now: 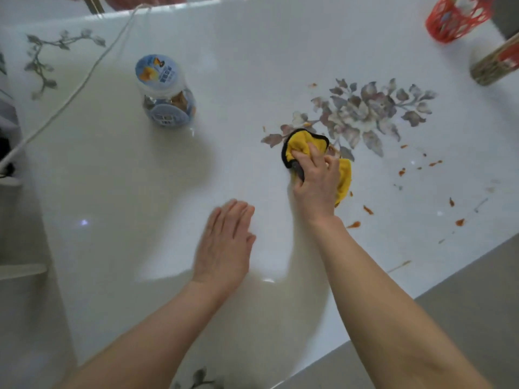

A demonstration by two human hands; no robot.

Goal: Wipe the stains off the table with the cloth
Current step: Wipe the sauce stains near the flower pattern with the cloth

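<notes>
Table (252,66): white and glossy, with a grey floral print (365,113) across its right half.

Item two, my left hand (224,242): flat, fingers straight and together, released and holding nothing, low over the near middle of the table. Motion blur prevents me from saying whether it touches.

Item three, my right hand (316,183): fingers curled down, grasping the cloth.

Item four, the snack jar (165,91): upright, well apart to the left.

Item five, the cloth (302,141): yellow with a dark edge, bunched under my right hand on the table at the print's near-left corner.

Item six, the stains (368,210): orange flecks scattered to the right of the cloth, towards the table's near edge, not yet wiped.

Risks, in my judgement:
- The bunched cloth offers a small contact face, so a pass may smear the orange instead of lifting it.
- Flecks lying on the print could be overlooked against its colours.
- A stroke towards the near edge could push residue off the table.

Not determinable:
- The cloth's underside, and any stain beneath it.
- The red basket (455,21) at the far right, which is cut off by the frame.
- The jar's contents, which are blurred.
</notes>
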